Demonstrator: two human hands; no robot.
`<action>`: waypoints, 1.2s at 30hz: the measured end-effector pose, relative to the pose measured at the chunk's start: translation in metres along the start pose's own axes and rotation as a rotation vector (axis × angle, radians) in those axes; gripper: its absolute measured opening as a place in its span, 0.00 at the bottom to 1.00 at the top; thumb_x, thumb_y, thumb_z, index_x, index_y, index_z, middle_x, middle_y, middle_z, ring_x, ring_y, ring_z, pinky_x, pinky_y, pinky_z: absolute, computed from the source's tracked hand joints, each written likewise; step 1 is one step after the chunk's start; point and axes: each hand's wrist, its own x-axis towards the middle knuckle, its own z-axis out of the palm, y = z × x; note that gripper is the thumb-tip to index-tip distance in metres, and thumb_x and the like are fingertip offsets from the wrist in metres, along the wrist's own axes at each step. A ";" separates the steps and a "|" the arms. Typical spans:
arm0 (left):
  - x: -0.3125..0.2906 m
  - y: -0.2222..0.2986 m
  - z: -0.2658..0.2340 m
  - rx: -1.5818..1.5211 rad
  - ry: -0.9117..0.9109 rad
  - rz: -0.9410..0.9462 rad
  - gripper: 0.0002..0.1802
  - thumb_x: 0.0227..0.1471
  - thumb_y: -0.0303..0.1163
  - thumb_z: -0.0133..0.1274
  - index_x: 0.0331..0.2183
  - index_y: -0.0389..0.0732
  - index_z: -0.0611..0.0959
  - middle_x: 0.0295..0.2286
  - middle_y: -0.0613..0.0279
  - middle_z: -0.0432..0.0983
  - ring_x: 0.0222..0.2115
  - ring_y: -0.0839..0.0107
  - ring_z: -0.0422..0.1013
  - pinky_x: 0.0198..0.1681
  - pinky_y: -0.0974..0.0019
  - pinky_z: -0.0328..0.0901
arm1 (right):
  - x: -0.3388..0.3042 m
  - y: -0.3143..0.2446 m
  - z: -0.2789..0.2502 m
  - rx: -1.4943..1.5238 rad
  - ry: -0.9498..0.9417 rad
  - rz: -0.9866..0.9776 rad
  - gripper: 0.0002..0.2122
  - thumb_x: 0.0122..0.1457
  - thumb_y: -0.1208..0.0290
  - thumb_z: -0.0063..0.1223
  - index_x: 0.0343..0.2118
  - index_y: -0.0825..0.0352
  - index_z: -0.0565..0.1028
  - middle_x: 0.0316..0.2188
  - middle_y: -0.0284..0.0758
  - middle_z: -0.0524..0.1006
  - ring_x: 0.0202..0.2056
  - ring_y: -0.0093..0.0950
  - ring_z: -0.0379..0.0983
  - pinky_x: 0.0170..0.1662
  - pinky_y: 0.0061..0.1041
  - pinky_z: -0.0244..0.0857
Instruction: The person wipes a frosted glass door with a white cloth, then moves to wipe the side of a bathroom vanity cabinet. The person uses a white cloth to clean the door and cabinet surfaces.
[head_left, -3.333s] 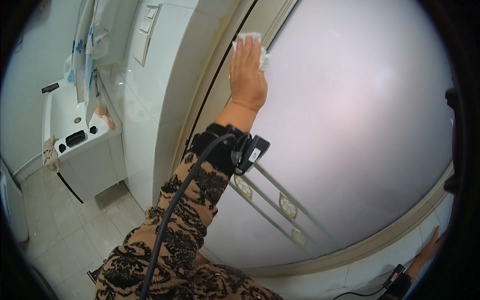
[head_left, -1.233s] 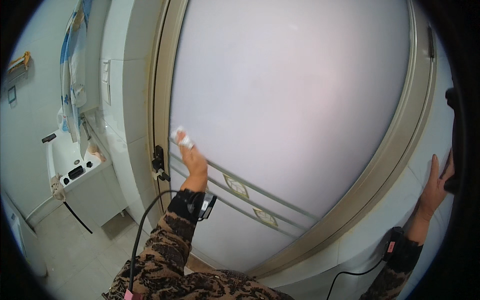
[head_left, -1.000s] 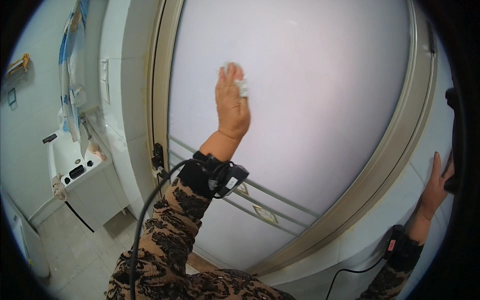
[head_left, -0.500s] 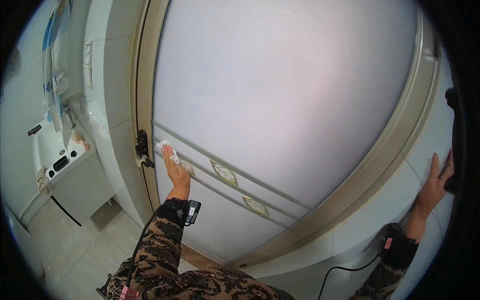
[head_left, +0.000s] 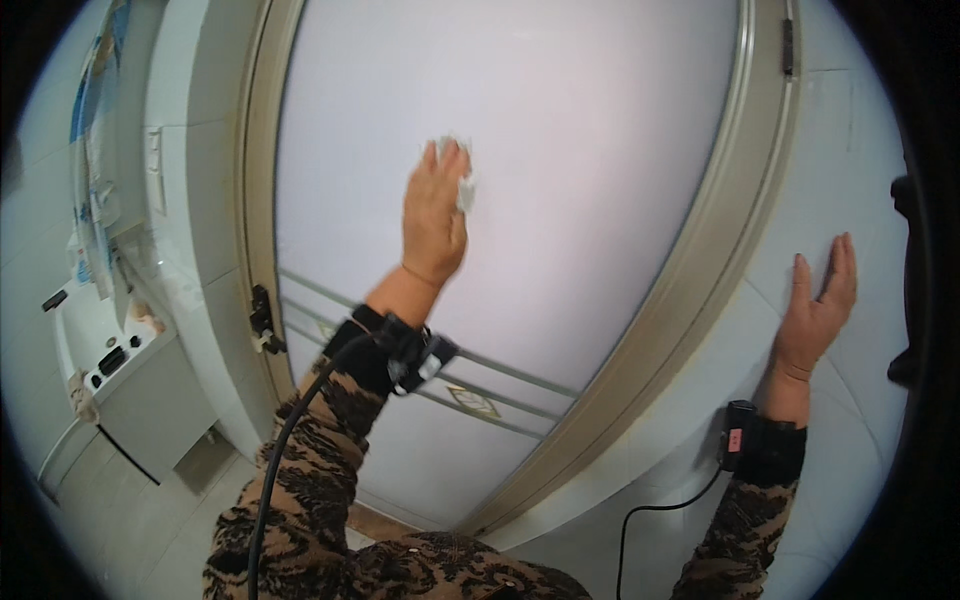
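Note:
My left hand (head_left: 432, 222) presses a crumpled white tissue or wipe (head_left: 466, 194) against the frosted glass pane (head_left: 570, 150) of a door, above its green stripes. The tissue shows past the fingertips and beside the fingers; the rest is hidden under the hand. Off to the right, my right hand (head_left: 815, 318) lies on the white tiled wall (head_left: 835, 130), fingers stretched, holding nothing. Each wrist wears a black strap with a small device and a cable.
A beige frame (head_left: 745, 140) surrounds the pane, with a black handle (head_left: 264, 320) at its left side. Farther left are a white sink or tub (head_left: 75, 340) with black fittings, a hanging blue-and-white cloth (head_left: 92, 150) and a wall switch (head_left: 155, 170).
My left hand has moved the tissue up and to the right, from the striped band near the handle to the plain upper glass. The view has shifted; my right hand stays on the wall.

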 end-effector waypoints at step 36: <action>0.086 -0.113 -0.012 0.352 0.118 -0.278 0.27 0.58 0.30 0.46 0.58 0.34 0.66 0.59 0.41 0.59 0.61 0.42 0.53 0.63 0.49 0.48 | 0.002 -0.019 0.000 -0.053 -0.078 -0.023 0.21 0.58 0.74 0.52 0.56 0.67 0.67 0.59 0.38 0.65 0.59 0.34 0.60 0.62 0.32 0.53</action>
